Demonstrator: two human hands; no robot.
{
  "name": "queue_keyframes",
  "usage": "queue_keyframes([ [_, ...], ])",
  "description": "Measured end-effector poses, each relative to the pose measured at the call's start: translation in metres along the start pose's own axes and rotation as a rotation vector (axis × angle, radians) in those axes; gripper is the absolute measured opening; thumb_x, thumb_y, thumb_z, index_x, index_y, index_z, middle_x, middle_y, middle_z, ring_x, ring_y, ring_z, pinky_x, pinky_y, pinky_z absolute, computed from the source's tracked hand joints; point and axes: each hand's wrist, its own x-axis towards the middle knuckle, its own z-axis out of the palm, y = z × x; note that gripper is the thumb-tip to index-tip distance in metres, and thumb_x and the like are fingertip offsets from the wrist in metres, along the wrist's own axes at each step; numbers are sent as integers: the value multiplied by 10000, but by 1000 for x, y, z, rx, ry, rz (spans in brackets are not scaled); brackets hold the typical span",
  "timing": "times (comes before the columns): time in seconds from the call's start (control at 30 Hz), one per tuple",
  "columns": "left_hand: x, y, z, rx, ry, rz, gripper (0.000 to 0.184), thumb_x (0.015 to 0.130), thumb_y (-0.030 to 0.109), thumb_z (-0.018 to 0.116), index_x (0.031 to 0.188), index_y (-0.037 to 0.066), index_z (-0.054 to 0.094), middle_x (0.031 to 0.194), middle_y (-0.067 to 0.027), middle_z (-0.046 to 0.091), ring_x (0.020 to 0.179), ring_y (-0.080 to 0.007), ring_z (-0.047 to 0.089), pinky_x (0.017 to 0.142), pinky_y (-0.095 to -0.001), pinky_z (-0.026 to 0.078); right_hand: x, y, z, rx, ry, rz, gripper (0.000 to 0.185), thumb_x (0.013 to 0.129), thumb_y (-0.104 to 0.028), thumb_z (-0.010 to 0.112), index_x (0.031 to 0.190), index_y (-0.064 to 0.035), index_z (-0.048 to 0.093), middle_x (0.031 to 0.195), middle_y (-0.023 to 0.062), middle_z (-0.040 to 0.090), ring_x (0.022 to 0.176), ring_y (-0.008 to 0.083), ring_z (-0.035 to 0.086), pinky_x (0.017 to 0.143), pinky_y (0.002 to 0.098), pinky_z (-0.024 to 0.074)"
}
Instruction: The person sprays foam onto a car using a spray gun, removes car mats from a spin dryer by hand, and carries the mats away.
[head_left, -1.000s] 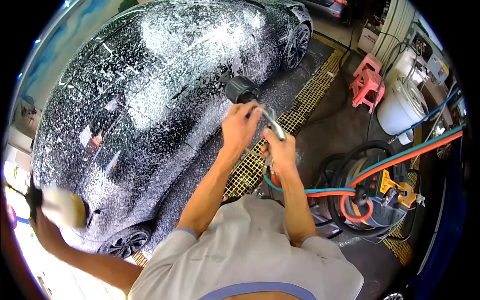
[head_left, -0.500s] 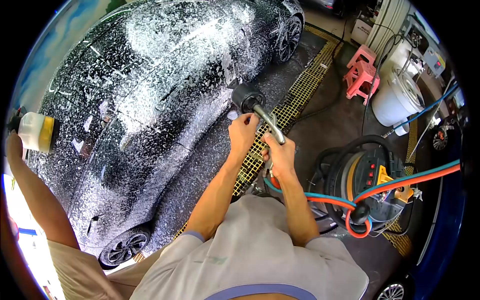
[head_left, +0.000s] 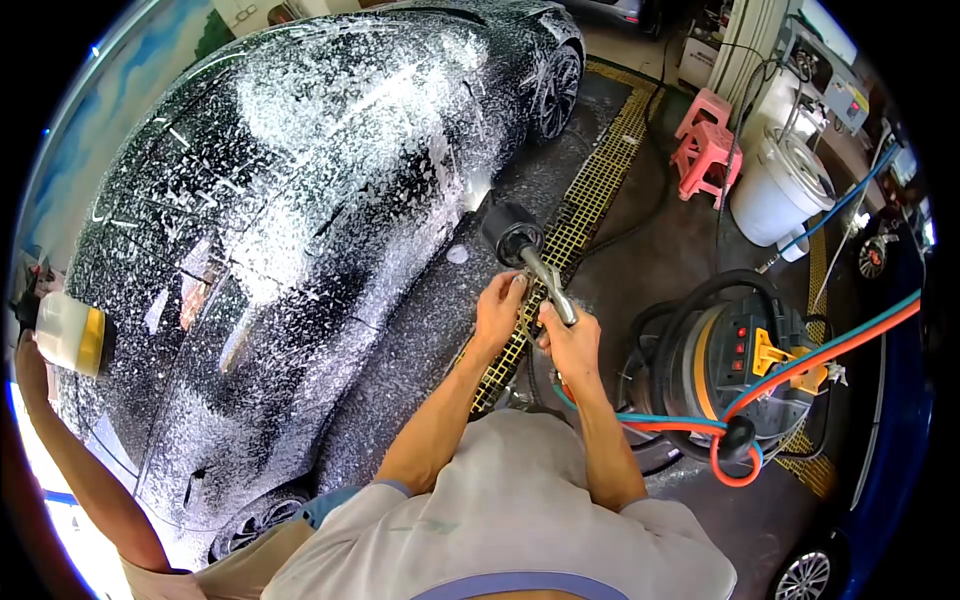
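Note:
My right hand [head_left: 572, 345] is wrapped round the handle of a spray gun [head_left: 545, 278] with a round black head. The head points up and left at the side of a dark car [head_left: 330, 270] spotted with white foam. My left hand [head_left: 498, 308] is just left of the gun's metal tube, fingers curled with the thumb against them; what they hold, if anything, is too small to name. A teal and an orange hose [head_left: 660, 422] run from below my right hand to the right.
A co-worker's arm holds a foam bottle [head_left: 72, 335] at the far left. Right of me stands a vacuum machine [head_left: 745, 350]. Pink stools [head_left: 707, 158] and a white bucket [head_left: 782, 190] are beyond it. A yellow floor grating [head_left: 600, 180] runs beside the car.
The view has shifted, with the car further left. The spray gun and both hands appear slightly lower and further right. The co-worker's bottle has come up from lower left and then dropped a little.

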Motion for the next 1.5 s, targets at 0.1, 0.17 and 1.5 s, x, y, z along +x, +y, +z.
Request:
queue_keyframes([
  [0.1, 9, 2, 11, -152, -110, 21, 346, 993, 265, 588, 1184, -20, 627, 997, -61, 686, 857, -119, 613, 759, -276, 493, -1, -5, -11, -114, 55, -81, 284, 935, -276, 691, 879, 1, 658, 605, 23, 593, 478, 76, 540, 436, 255, 421],
  [0.17, 12, 6, 19, -185, -141, 24, 327, 995, 238, 588, 1192, -21, 623, 960, -53, 677, 825, -107, 609, 746, -266, 506, -4, -13, -18, -195, 64, -109, 291, 944, -280, 683, 901, 7, 662, 599, 24, 592, 503, 78, 562, 461, 260, 428],
  [1.5, -6, 371, 245, -43, -1223, 561, 867, 965, 600, 507, 1536, 2, 247, 1551, -208, 341, 1437, -332, 327, 1137, -462, 326, -78, -114, -55, -1754, -392, -228, 160, 748, -166, 735, 883, -82, 753, 955, 107, 745, 881, 311, 731, 709, 423, 594],
])
